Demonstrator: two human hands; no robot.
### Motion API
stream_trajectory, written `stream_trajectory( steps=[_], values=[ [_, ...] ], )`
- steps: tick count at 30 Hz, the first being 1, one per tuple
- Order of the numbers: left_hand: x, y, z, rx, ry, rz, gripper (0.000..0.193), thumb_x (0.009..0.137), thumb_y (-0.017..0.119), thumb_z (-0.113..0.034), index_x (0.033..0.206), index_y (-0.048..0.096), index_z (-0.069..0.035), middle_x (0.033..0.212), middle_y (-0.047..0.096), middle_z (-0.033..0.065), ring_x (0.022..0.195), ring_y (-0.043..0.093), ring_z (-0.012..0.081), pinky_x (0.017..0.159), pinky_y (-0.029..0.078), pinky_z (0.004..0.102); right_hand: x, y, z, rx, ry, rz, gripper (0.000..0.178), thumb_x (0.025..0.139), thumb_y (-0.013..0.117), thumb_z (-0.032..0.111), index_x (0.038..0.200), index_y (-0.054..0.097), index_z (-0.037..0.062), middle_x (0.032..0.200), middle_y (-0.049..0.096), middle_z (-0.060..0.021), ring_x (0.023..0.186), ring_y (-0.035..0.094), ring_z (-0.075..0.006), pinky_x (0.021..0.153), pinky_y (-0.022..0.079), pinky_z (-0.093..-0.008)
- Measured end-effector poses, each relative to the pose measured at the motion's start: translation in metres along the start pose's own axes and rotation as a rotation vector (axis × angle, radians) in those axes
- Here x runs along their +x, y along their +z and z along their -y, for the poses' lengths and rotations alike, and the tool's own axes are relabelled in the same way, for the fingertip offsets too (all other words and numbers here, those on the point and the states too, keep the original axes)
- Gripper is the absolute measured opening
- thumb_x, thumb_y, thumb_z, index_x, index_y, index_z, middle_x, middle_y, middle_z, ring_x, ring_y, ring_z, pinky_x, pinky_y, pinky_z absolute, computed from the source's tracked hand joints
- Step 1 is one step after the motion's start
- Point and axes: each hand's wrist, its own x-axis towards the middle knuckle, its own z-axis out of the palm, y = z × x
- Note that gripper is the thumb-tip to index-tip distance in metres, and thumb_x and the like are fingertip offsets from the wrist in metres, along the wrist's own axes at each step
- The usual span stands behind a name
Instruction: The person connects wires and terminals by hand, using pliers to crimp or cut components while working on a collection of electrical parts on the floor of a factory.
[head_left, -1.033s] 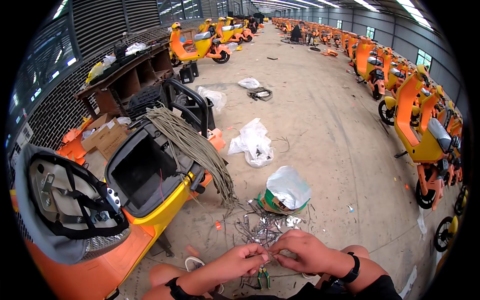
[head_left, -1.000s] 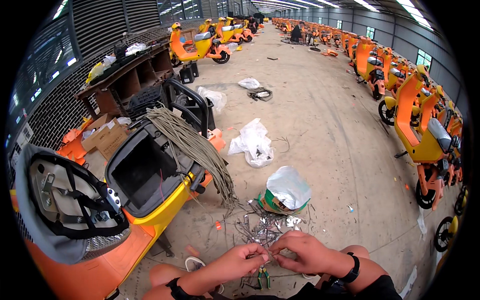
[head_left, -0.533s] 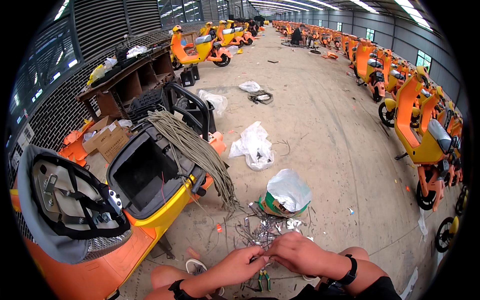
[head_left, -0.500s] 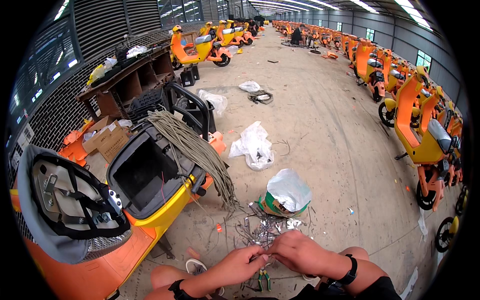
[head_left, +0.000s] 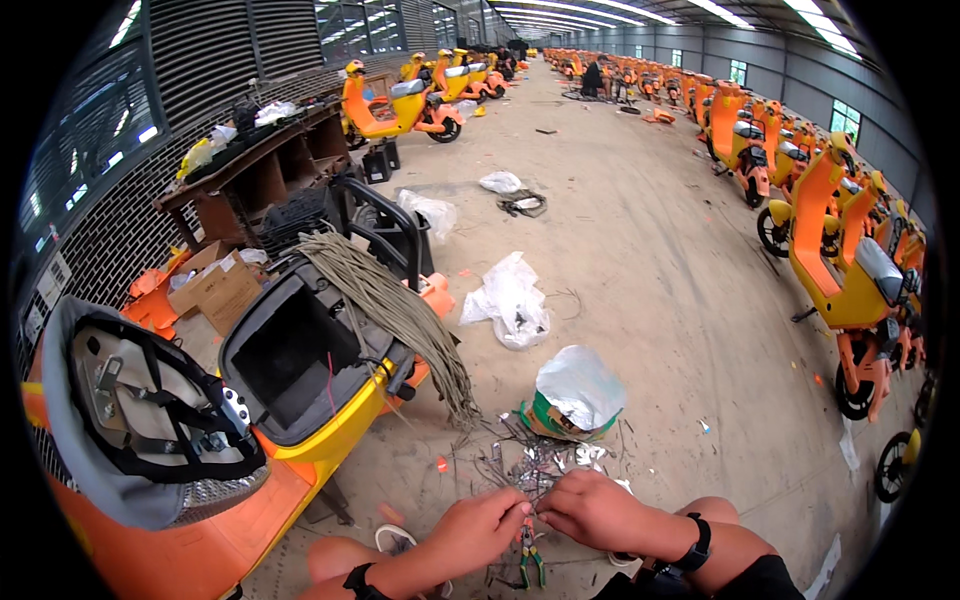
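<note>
Watching from the head camera, I see both hands low over the near edge of the concrete floor [head_left: 665,300], fingertips brought close to each other. The left hand [head_left: 490,525] has its thumb and forefinger bent toward the tips of the right hand [head_left: 585,508], whose back covers most of its own fingers. Something thin may sit in that gap, but it is too small for me to make out, and I cannot tell whether either hand is closed on it.

Just below the fingertips I find the pliers [head_left: 532,568], green handles spread toward me; their upper end is hard to read against the clutter and the hands. Beyond the knuckles, dark strips and pale scraps [head_left: 510,462] make a tangled pile, its near side partly covered by the hands. A green sack [head_left: 583,390] with a silvery top stands at the pile's far edge; I cannot see down into it.

To my left, the scooter [head_left: 345,425] is cut off by the dark rim of my view. Its open compartment [head_left: 300,350] is too shadowed at the bottom to read, and a bundle of cord [head_left: 395,325] drapes over the right edge, hiding part of it.
</note>
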Motion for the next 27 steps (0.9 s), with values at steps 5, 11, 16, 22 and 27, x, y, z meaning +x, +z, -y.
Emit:
stream_trajectory(
  steps=[5, 11, 16, 22, 27],
  values=[
    [-0.002, -0.008, -0.006, -0.036, -0.076, 0.036, 0.021, 0.097, 0.055, -0.023, 0.099, 0.059, -0.003, 0.086, 0.063, 0.0164, 0.079, 0.063, 0.0375, 0.068, 0.049, 0.0435, 0.006, -0.003, 0.000, 0.171, 0.071, -0.024, 0.011, 0.083, 0.068, 0.015, 0.086, 0.065, 0.0052, 0.078, 0.062, -0.0110, 0.079, 0.059, -0.0325, 0.076, 0.048, -0.0392],
    [0.000, -0.009, -0.001, 0.035, -0.023, 0.019, 0.021, 0.097, 0.055, -0.024, 0.099, 0.059, -0.004, 0.084, 0.064, 0.0162, 0.080, 0.063, 0.0378, 0.068, 0.049, 0.0442, 0.005, -0.015, -0.001, 0.242, 0.237, -0.110, 0.015, 0.078, 0.071, 0.017, 0.083, 0.064, 0.0047, 0.076, 0.062, -0.0122, 0.077, 0.060, -0.0310, 0.069, 0.049, -0.0403],
    [-0.002, -0.014, 0.001, 0.197, 0.033, -0.052, 0.019, 0.097, 0.054, -0.024, 0.096, 0.059, -0.005, 0.082, 0.064, 0.0158, 0.076, 0.062, 0.0385, 0.066, 0.049, 0.0466, 0.009, -0.019, 0.003, 0.233, 0.260, -0.178, 0.012, 0.076, 0.071, 0.013, 0.082, 0.064, 0.0054, 0.076, 0.062, -0.0109, 0.076, 0.061, -0.0301, 0.069, 0.049, -0.0393],
    [0.005, -0.012, 0.011, 0.007, -0.142, -0.123, 0.023, 0.099, 0.055, -0.026, 0.099, 0.063, -0.005, 0.076, 0.065, 0.0117, 0.067, 0.064, 0.0292, 0.063, 0.049, 0.0400, 0.007, -0.019, 0.002, 0.303, 0.344, -0.258, 0.010, 0.078, 0.070, 0.010, 0.082, 0.063, 0.0036, 0.075, 0.062, -0.0102, 0.075, 0.061, -0.0283, 0.068, 0.049, -0.0369],
    [0.013, 0.000, 0.013, -0.754, -0.260, -0.100, 0.028, 0.103, 0.052, -0.025, 0.101, 0.064, 0.000, 0.091, 0.067, 0.0049, 0.085, 0.062, 0.0136, 0.077, 0.050, 0.0309, 0.017, -0.008, 0.016, 0.645, 0.529, -0.137, 0.014, 0.090, 0.065, 0.013, 0.088, 0.063, -0.0002, 0.076, 0.063, -0.0073, 0.066, 0.062, -0.0154, 0.062, 0.050, -0.0297]
  ],
)
